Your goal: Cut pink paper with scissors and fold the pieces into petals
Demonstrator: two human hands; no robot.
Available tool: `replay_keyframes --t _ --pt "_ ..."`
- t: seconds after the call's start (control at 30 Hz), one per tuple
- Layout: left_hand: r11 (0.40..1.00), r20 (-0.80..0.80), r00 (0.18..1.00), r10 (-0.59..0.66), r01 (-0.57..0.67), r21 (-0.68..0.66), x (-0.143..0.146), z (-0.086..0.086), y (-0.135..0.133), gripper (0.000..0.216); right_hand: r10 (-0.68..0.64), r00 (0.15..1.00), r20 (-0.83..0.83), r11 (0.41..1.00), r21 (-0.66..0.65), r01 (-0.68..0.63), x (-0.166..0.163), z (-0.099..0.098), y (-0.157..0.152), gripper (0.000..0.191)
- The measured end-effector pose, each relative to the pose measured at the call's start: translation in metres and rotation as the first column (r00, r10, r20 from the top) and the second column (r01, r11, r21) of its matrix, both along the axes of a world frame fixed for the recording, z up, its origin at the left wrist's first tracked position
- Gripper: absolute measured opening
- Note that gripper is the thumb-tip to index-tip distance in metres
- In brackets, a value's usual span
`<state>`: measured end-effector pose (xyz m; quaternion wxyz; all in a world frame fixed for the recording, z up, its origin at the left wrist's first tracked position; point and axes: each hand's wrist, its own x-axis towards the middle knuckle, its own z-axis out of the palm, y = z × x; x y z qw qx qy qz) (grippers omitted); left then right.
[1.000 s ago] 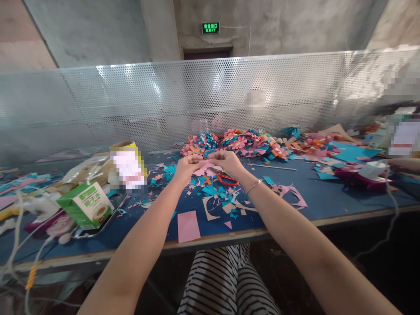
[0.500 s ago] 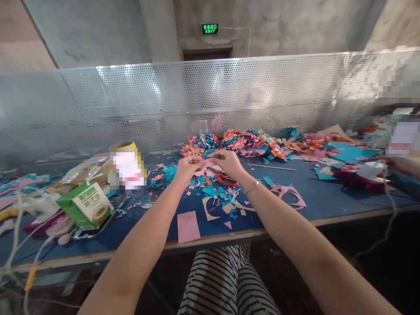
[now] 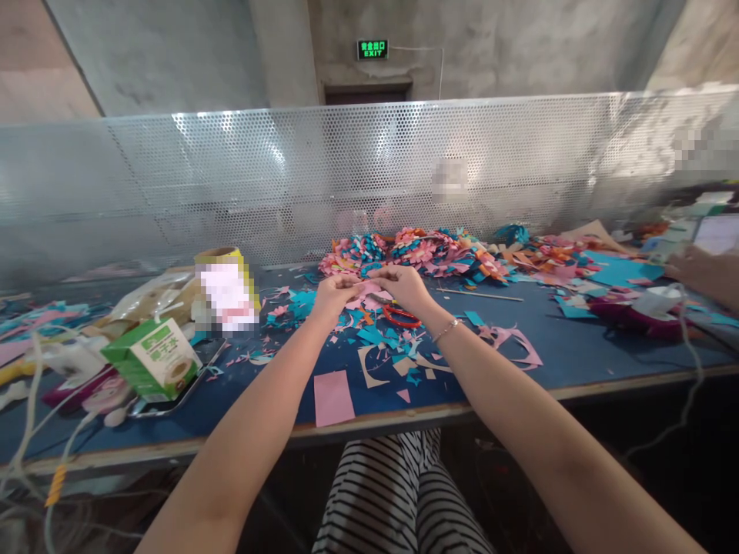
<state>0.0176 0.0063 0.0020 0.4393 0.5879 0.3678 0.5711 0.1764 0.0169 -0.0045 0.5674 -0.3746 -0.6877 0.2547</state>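
Observation:
My left hand (image 3: 336, 296) and my right hand (image 3: 401, 283) meet over the middle of the table, thumbs and fingers pinched. Between them is a small piece of pink paper (image 3: 366, 291), gripped from both sides; its exact shape is partly covered by my fingers. Red-handled scissors (image 3: 404, 317) lie just under my right hand. Around and below my hands are blue paper scraps (image 3: 375, 336) and beige offcuts (image 3: 369, 368). Closer to the front edge lies a flat pink paper rectangle (image 3: 333, 398). Directly behind my hands sits a heap of pink, blue and orange paper flowers (image 3: 424, 250).
At left a green-and-white drink carton (image 3: 158, 358) stands on a tray, near a yellow container (image 3: 245, 281) and white cables (image 3: 35, 408). A thin stick (image 3: 482, 295) lies to the right. A perforated metal screen (image 3: 346, 161) closes the back. Another person's hand (image 3: 704, 273) is far right.
My hands keep the pink paper pinched with barely any movement. The other person's hand at the far right has shifted left and a little up.

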Motion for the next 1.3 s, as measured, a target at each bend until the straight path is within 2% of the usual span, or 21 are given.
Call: replay_keyframes --t 0.17,0.37,0.6,0.8,0.97,1.07,1.17,1.3 --pt "1.000 -0.022 1.000 -0.014 0.014 -0.017 0.000 0.000 -0.001 0.020 0.009 1.000 0.009 1.000 0.004 -0.009 -0.001 0.001 -0.002 0.016" --pt "1.000 -0.021 0.999 0.025 -0.025 0.000 -0.001 -0.001 0.002 0.018 0.016 1.000 -0.003 1.000 0.005 -0.016 -0.001 0.000 0.000 0.016" --pt "0.993 -0.128 0.992 0.023 -0.008 0.114 -0.001 -0.005 0.004 0.015 0.109 0.992 0.069 0.994 0.016 -0.110 -0.003 0.003 -0.009 0.019" --pt "0.999 -0.112 0.993 0.022 -0.017 0.049 -0.002 -0.001 0.001 0.017 0.064 0.998 0.029 0.997 -0.043 -0.063 -0.003 0.004 -0.010 0.021" --pt "0.996 -0.033 0.998 -0.050 0.047 -0.072 -0.004 0.002 0.002 0.023 0.067 0.998 0.004 0.996 -0.065 -0.066 -0.003 0.002 -0.006 0.022" --pt "0.993 -0.027 0.997 -0.069 0.066 -0.101 -0.004 0.001 0.004 0.025 0.055 0.998 0.034 0.997 -0.054 -0.053 -0.004 0.002 -0.007 0.021" --pt "0.995 -0.019 0.998 -0.054 0.052 -0.084 -0.005 -0.001 0.006 0.025 0.027 0.997 0.067 0.999 -0.023 -0.026 -0.005 0.002 -0.008 0.017" --pt "0.997 0.004 0.999 0.033 -0.033 -0.066 -0.010 -0.004 0.013 0.021 -0.087 0.994 0.063 0.996 0.024 0.086 -0.002 0.000 -0.004 0.014"
